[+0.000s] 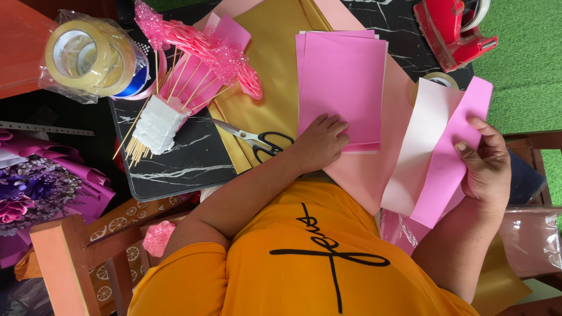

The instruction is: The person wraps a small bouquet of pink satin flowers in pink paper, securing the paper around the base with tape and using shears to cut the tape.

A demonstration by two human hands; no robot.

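One head-worn camera looks steeply down, close over the person's orange shirt (304,263) and paper-strewn table (175,164).

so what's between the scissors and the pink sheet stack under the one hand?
In the head view, only gold paper lies between the scissors and the pink sheet stack; the left hand rests on the stack's near edge, right beside the scissor handles.

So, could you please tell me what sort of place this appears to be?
Probably a craft table for paper flowers or gift decoration: pink paper in stacks, scissors, tape rolls, and skewers stuck in a foam block.
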